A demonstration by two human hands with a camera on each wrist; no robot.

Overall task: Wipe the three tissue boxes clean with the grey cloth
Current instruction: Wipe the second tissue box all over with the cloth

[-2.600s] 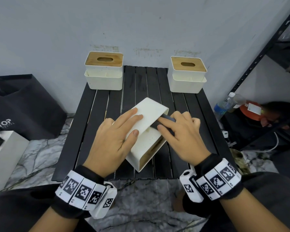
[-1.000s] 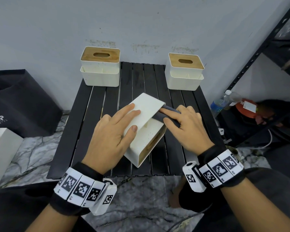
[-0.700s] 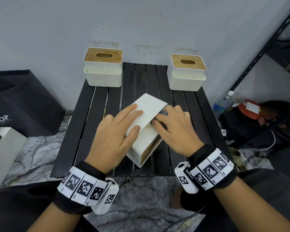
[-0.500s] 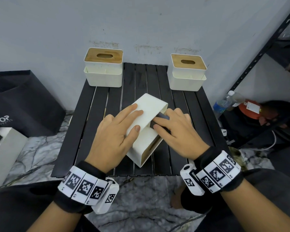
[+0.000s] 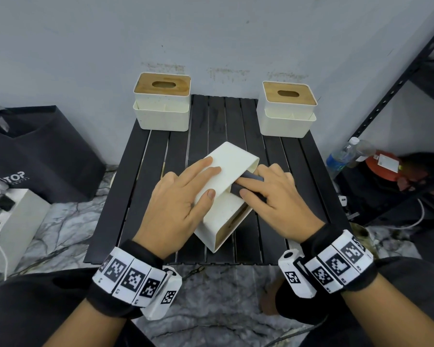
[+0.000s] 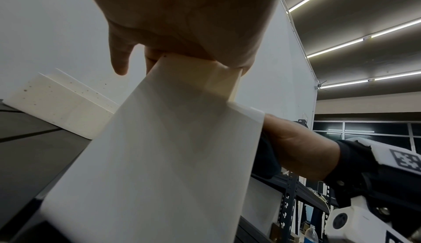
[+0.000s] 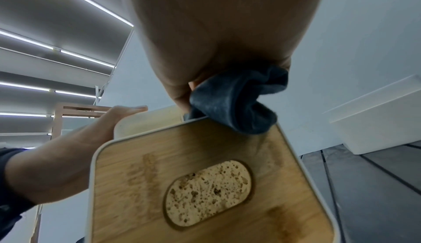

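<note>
A cream tissue box [image 5: 229, 160] lies tipped on its side at the middle of the black slatted table [image 5: 145, 186], its wooden lid [image 7: 205, 184] facing me. My left hand [image 5: 183, 196] rests flat on its upper face with straight fingers. My right hand [image 5: 268, 196] pinches the dark grey cloth [image 5: 251, 177] and presses it against the box's right side. The right wrist view shows the cloth [image 7: 234, 102] bunched at the lid's edge. Two more tissue boxes stand upright at the back left [image 5: 161, 106] and back right [image 5: 286, 111].
A black bag [image 5: 35, 151] and a white box [image 5: 18, 221] stand on the floor at the left. At the right are a black metal shelf [image 5: 398, 83], a water bottle [image 5: 341, 156] and a red object [image 5: 383, 166]. A wall runs behind the table.
My right hand has rubbed the cloth back and forth along the box's right side. The left hand and the box have stayed in place.
</note>
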